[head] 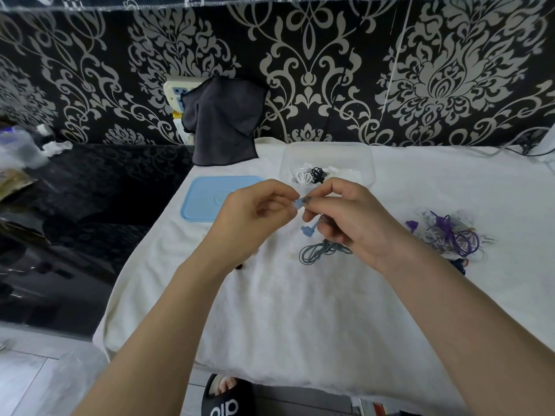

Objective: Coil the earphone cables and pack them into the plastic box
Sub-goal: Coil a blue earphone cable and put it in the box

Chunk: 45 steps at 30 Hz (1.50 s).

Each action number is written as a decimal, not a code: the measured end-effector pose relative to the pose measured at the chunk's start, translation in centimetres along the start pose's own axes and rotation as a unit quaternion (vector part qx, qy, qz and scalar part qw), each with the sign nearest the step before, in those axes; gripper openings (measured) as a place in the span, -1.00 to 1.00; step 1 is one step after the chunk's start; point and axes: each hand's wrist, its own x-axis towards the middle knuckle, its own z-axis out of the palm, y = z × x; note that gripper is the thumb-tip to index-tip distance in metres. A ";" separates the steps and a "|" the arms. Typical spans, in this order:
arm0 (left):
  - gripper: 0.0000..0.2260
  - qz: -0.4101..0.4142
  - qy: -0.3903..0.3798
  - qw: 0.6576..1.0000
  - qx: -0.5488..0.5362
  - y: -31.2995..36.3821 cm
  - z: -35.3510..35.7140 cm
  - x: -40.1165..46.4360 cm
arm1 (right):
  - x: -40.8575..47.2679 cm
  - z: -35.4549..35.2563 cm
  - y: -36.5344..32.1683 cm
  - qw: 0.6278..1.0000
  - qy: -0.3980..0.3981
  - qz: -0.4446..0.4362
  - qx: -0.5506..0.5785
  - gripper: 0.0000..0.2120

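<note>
Both hands meet above the white cloth, pinching one blue-grey earphone cable [319,252]. My left hand [255,214] grips its end with thumb and forefinger. My right hand [351,220] pinches the same spot, and the cable's loose loops hang below it onto the cloth, with a blue plug [307,230] dangling between the hands. Behind the hands stands the clear plastic box [357,154], open, with a white coil [303,176] and a black coil [318,174] inside. A tangle of purple and white earphones [453,235] lies to the right.
The box's blue lid [204,199] lies flat at the left on the white cloth [300,310]. A dark rag [222,121] hangs over a power strip at the back wall. A black glossy surface [90,190] with clutter lies left. A slippered foot [225,394] shows below the table edge.
</note>
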 end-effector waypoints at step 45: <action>-0.88 -0.036 -0.034 0.966 -0.255 1.6 -1.2 -0.1 | -0.8 -0.2 -1.1 0.993 -0.061 -0.038 0.094 -0.81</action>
